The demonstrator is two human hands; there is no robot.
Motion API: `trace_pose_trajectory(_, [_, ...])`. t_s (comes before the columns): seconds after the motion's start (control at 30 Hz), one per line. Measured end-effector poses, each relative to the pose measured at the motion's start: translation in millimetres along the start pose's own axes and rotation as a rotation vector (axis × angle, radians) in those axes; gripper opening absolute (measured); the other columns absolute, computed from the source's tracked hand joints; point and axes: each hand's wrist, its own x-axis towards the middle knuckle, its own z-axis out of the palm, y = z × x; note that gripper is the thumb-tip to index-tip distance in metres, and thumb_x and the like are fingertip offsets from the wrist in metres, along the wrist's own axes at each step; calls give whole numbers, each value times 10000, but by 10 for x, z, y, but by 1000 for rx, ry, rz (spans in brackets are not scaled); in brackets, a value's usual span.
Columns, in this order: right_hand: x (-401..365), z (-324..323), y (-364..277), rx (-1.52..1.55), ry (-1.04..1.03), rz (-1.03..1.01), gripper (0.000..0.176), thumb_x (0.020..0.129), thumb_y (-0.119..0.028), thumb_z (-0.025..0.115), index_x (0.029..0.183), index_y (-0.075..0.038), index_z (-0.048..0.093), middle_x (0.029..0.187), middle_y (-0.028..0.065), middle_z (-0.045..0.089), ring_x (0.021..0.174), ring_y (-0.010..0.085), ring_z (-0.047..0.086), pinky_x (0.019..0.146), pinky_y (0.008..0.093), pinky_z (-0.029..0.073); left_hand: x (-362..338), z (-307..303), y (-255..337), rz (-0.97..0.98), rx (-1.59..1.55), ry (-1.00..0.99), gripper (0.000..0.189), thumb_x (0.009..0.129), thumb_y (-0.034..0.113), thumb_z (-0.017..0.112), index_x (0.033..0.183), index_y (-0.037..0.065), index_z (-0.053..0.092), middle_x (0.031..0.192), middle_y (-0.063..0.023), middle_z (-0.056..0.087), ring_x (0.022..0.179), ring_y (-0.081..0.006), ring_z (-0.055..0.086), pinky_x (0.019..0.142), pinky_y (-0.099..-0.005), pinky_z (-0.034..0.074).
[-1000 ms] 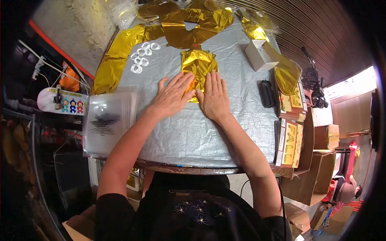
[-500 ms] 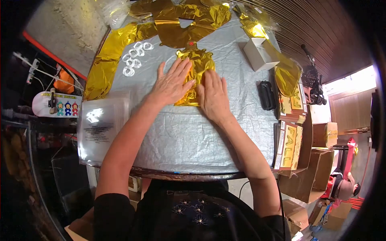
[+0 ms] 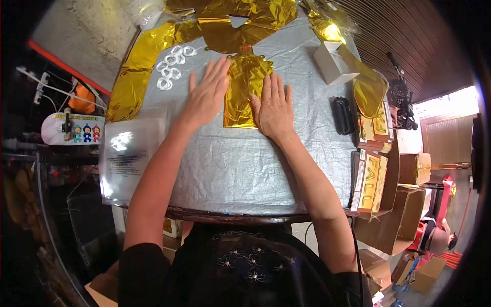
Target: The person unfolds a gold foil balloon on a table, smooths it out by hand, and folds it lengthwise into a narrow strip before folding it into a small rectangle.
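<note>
A gold foil balloon (image 3: pixel 244 92), folded flat into a rough rectangle, lies on the silver-grey table cover (image 3: pixel 235 169). Its straight lower edge faces me, and a small red spot shows at its far end. Along its left edge rests my left hand (image 3: pixel 208 91), fingers stretched out and pointing away. My right hand (image 3: pixel 275 106) lies flat with spread fingers at the right edge, thumb and fingertips touching the foil. Neither hand grips anything. Beyond the folded piece, a larger gold foil sheet (image 3: pixel 222 33) spreads over the far part of the table.
Several white ribbon coils (image 3: pixel 174 64) lie at the left. Clear plastic bags (image 3: pixel 130 158) are stacked at the near left. On the right are a white open box (image 3: pixel 335 64), a black tray-like object (image 3: pixel 341 115) and printed boxes (image 3: pixel 369 181) along the edge.
My hands have moved apart from the middle of the folded foil to its two sides, uncovering more of it. The foil looks flatter. The view has shifted slightly.
</note>
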Motion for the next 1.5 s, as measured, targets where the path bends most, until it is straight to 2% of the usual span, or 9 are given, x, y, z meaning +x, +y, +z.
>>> trace_pose_trajectory(0.37, [44,-22,18,35,-30,41,722,1095,-474,394,1603,36,331,1696,224,287,1594,342,232,1293,552,138,-393,-10,217,77,436,-218,902,1016,674,473,1677,104,246,1751,-30,226,1632,-302,75,1261,-676,-36])
trace_pose_trajectory(0.43, [135,-98,175,293,-72,72,633,1065,-328,514,1574,25,382,1617,255,412,1515,344,397,1243,527,293,-397,40,178,80,449,-200,921,1007,696,470,1679,108,243,1755,-29,210,1633,-301,71,1260,-675,-47])
trace_pose_trajectory(0.47, [245,-264,299,633,-25,59,552,971,-185,654,1466,28,532,1373,254,650,1266,360,645,1063,469,502,-381,9,201,88,446,-193,921,1007,696,470,1679,108,243,1755,-29,210,1633,-301,71,1260,-675,-47])
trace_pose_trajectory(0.53, [420,-161,605,619,-67,244,435,936,-106,713,1338,39,636,1141,218,762,995,316,759,843,387,589,-395,-12,233,44,412,-246,938,1004,714,458,1685,114,222,1760,-22,193,1633,-300,65,1261,-673,-54])
trace_pose_trajectory(0.57, [504,-136,642,734,14,327,274,883,-136,793,1049,78,750,892,176,790,776,240,763,708,347,589,-404,1,234,48,408,-249,938,1004,714,458,1685,114,222,1760,-22,193,1633,-300,65,1261,-673,-54])
trace_pose_trajectory(0.67, [726,-420,655,609,-298,417,345,778,-241,876,883,73,779,853,206,783,769,271,774,746,396,608,-384,-5,224,38,413,-252,958,997,732,449,1692,124,193,1763,-16,177,1634,-293,51,1262,-671,-59])
trace_pose_trajectory(0.9, [1040,-299,649,483,-436,492,360,677,-236,940,779,65,772,787,172,778,682,224,756,653,370,599,-375,-16,233,13,400,-284,977,991,742,444,1697,130,161,1767,-13,158,1635,-287,32,1263,-668,-69])
trace_pose_trajectory(0.97, [1053,-284,655,516,-425,443,276,726,-184,920,716,35,752,635,68,678,517,131,577,489,328,467,-377,-15,230,15,388,-288,981,988,745,445,1697,130,160,1767,-14,156,1635,-288,29,1263,-668,-72])
trace_pose_trajectory(1.5, [1041,-393,647,967,-525,582,299,783,-212,929,669,-64,696,581,16,601,447,104,486,407,293,318,-421,20,213,30,264,-96,1077,900,687,666,1678,102,204,1743,-116,202,1620,-330,127,1259,-675,25])
